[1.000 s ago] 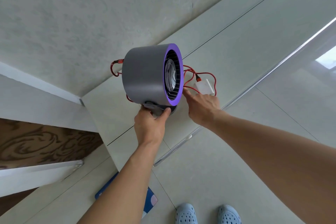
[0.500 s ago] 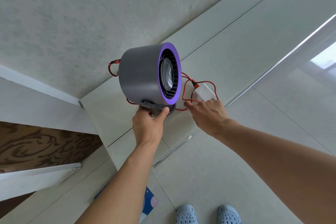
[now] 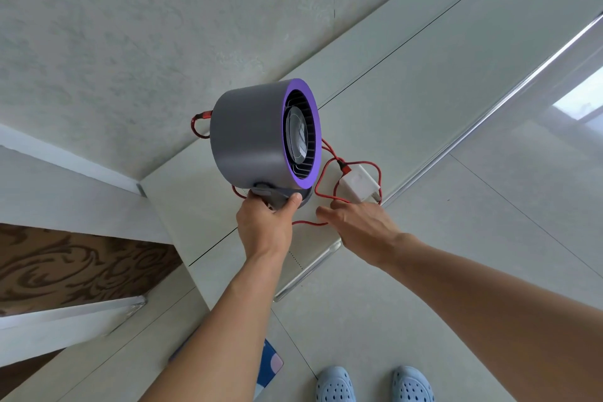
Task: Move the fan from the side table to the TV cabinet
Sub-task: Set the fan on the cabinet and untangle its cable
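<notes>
Fan over pale cabinet top, textured wall, glossy tiled floor

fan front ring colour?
Purple, on the grey fan; head view shows it clearly.

Pale cabinet top: fan, red cable, white charger on it.

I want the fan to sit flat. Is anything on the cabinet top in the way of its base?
Only the fan's red cable, looping on the cabinet top beside and behind the base the left hand grips; under the base I cannot tell. The white charger lies apart, by the right hand.
</notes>
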Demonstrator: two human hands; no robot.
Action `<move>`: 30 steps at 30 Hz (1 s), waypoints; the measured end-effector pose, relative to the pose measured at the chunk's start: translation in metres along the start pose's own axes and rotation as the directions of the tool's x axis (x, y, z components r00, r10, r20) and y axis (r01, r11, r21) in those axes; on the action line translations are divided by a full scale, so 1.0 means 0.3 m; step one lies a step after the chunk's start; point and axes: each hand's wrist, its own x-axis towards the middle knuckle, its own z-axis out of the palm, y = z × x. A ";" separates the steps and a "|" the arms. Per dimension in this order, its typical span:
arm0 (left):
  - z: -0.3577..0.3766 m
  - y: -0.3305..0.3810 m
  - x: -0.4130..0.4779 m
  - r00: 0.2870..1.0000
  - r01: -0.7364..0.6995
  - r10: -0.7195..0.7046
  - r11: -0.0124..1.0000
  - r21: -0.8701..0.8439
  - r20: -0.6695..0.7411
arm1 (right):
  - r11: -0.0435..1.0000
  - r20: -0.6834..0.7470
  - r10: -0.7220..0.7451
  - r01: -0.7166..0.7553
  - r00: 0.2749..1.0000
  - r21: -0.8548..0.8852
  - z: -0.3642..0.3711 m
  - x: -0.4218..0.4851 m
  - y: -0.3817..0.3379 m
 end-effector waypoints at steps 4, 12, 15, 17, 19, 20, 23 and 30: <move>0.008 -0.016 -0.005 1.000 -0.013 0.013 1.000 0.000 -0.006 | 0.998 -0.013 0.058 -0.058 0.998 -0.036 -0.001 0.000 0.003; 0.002 -0.028 -0.015 0.998 -0.066 0.066 0.998 -0.008 0.012 | 0.989 -0.084 0.146 -0.146 0.986 0.004 0.015 0.013 0.012; -0.004 -0.031 -0.015 0.997 -0.053 0.054 0.998 -0.034 0.046 | 0.985 -0.105 0.167 -0.161 0.980 0.062 0.026 0.016 -0.004; -0.017 -0.036 -0.024 0.996 -0.045 0.051 0.995 -0.087 0.067 | 0.978 -0.101 0.186 -0.173 0.977 0.119 0.029 0.017 -0.023; -0.041 -0.045 -0.041 0.996 -0.052 0.061 0.989 -0.141 0.058 | 0.968 -0.086 0.205 -0.188 0.975 0.168 0.027 0.020 -0.049; -0.056 -0.048 -0.051 0.996 -0.063 0.073 0.984 -0.167 0.050 | 0.964 -0.079 0.209 -0.192 0.975 0.183 0.026 0.022 -0.062; -0.115 -0.035 -0.069 0.989 -0.138 0.148 0.959 -0.246 0.025 | 0.942 -0.041 0.235 -0.218 0.971 0.254 0.022 0.034 -0.097; -0.212 0.085 -0.016 0.962 -0.257 0.275 0.891 -0.375 -0.006 | 0.729 -0.089 0.410 -0.268 0.908 0.630 0.015 0.097 -0.188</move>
